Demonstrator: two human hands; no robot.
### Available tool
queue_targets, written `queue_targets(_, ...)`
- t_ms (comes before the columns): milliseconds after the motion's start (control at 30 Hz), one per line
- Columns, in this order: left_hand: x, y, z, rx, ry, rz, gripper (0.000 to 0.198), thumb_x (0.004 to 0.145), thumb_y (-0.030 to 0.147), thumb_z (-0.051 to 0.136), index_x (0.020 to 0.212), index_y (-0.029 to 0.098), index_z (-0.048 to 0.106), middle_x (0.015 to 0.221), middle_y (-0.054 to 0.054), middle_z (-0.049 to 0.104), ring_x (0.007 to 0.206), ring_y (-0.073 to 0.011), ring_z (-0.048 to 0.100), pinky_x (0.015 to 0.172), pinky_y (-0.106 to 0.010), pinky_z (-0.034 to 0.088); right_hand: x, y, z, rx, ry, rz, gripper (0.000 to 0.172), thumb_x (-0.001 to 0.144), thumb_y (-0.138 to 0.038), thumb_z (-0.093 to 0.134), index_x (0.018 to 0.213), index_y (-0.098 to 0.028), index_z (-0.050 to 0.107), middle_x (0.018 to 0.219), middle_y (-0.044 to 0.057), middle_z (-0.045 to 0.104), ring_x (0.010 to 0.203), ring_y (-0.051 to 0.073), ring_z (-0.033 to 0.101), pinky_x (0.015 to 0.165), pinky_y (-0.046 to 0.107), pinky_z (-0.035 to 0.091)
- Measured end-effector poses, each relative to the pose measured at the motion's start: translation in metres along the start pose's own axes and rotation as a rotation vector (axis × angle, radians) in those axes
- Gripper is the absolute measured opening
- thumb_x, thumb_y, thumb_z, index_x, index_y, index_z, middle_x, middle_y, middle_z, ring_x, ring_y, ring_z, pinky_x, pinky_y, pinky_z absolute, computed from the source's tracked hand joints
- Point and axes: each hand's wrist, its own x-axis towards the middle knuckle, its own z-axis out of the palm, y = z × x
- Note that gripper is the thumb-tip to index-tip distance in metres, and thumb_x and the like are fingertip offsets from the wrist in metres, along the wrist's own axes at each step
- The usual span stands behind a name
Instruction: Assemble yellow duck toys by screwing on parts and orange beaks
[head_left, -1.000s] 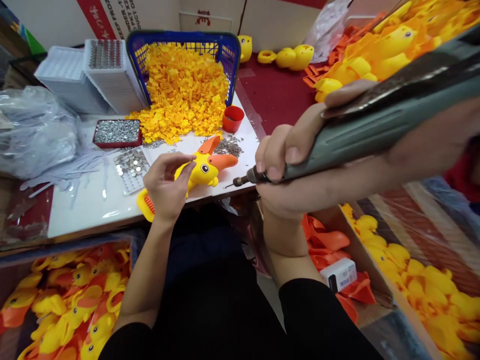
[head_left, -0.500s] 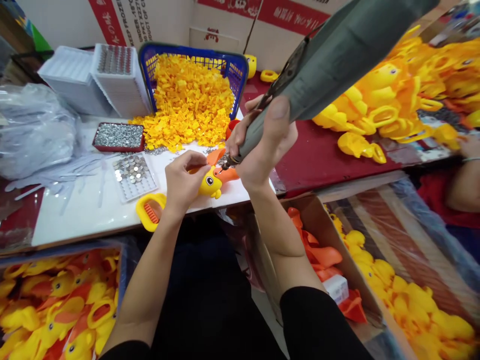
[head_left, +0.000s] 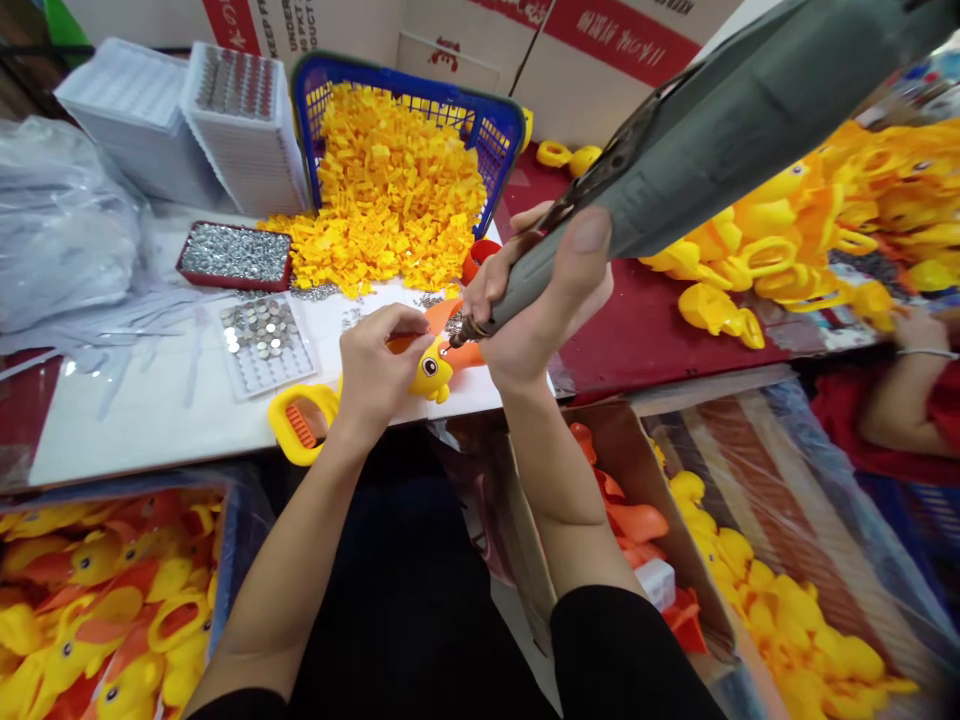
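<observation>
My right hand (head_left: 544,300) is wrapped around a grey electric screwdriver (head_left: 675,170), which slants down to the left. Its bit meets the yellow duck toy (head_left: 430,372) beside the eye, near the orange beak. The toy lies at the front edge of the white work surface (head_left: 187,420), its yellow loop handle (head_left: 283,430) sticking out to the left. With bent fingers, my left hand (head_left: 384,365) grips the toy's body and covers much of it. Any screw under the bit is too small to make out.
A blue basket (head_left: 517,130) spills small yellow parts. A red tray of screws (head_left: 236,257) and a tray of silver discs (head_left: 262,345) stand left. Finished-looking ducks fill a bin (head_left: 97,600); orange parts lie in a carton (head_left: 637,525). Another person's arm (head_left: 919,375) is at right.
The view has shifted slightly. Both hands keep their hold on the duck toy and the screwdriver, whose bit stays at the same spot on the toy.
</observation>
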Motion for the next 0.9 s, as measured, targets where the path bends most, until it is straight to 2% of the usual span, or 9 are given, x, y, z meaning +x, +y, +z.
queue_targets(167, 0.0010, 0.0009, -0.0005, 0.005, -0.009, -0.010, 0.012, 0.077, 0.010, 0.073, 0.080, 0.021, 0.069, 0.081, 0.003, 0.075, 0.076, -0.0130, 0.071, 0.078, -0.028, 0.061, 0.0016, -0.0005, -0.0010, -0.032, 0.080, -0.007, 0.046, 0.095, -0.074, 0.050, 0.090, -0.029, 0.054, 0.056, -0.007, 0.034, 0.038, 0.010, 0.032, 0.040, 0.029, 0.029)
queue_targets(367, 0.0022, 0.0073, -0.0007, 0.009, -0.012, -0.032, 0.010, 0.077, 0.012, 0.072, 0.077, 0.022, 0.067, 0.080, 0.002, 0.075, 0.075, -0.0137, 0.071, 0.077, -0.029, 0.062, 0.0001, 0.0025, -0.0010, -0.055, 0.064, -0.042, 0.050, 0.092, -0.078, 0.051, 0.091, -0.028, 0.052, 0.057, -0.008, 0.034, 0.038, 0.009, 0.035, 0.041, 0.028, 0.031)
queue_targets(533, 0.0041, 0.0059, -0.0015, 0.021, -0.024, -0.035, 0.009, 0.076, 0.014, 0.072, 0.077, 0.022, 0.067, 0.080, 0.002, 0.074, 0.075, -0.0144, 0.070, 0.078, -0.030, 0.062, -0.0012, -0.0033, 0.0010, -0.113, 0.091, 0.060, 0.057, 0.087, -0.086, 0.050, 0.095, -0.030, 0.054, 0.058, -0.005, 0.036, 0.041, 0.014, 0.043, 0.043, 0.031, 0.037)
queue_targets(633, 0.0046, 0.0044, -0.0019, 0.021, -0.028, -0.025, 0.009, 0.077, 0.014, 0.071, 0.078, 0.021, 0.067, 0.080, 0.002, 0.074, 0.076, -0.0145, 0.070, 0.078, -0.029, 0.061, 0.0006, -0.0043, 0.0004, -0.071, 0.046, 0.201, 0.062, 0.082, -0.090, 0.053, 0.096, -0.030, 0.057, 0.057, -0.005, 0.036, 0.044, 0.016, 0.049, 0.043, 0.032, 0.039)
queue_targets(700, 0.0046, 0.0046, -0.0018, 0.025, -0.029, -0.021, 0.009, 0.077, 0.013, 0.071, 0.077, 0.021, 0.067, 0.079, 0.002, 0.074, 0.075, -0.0143, 0.070, 0.077, -0.029, 0.060, 0.0017, -0.0028, -0.0012, -0.057, 0.006, 0.239, 0.062, 0.082, -0.089, 0.054, 0.095, -0.029, 0.057, 0.057, -0.004, 0.038, 0.045, 0.016, 0.051, 0.042, 0.031, 0.038)
queue_targets(900, 0.0046, 0.0063, -0.0007, 0.046, -0.016, -0.033, 0.010, 0.076, 0.014, 0.073, 0.076, 0.020, 0.066, 0.078, 0.003, 0.073, 0.074, -0.0140, 0.069, 0.075, -0.027, 0.059, -0.0025, 0.0046, -0.0023, -0.016, -0.123, 0.168, 0.059, 0.082, -0.088, 0.057, 0.090, -0.030, 0.055, 0.056, -0.005, 0.043, 0.046, 0.013, 0.049, 0.045, 0.029, 0.040)
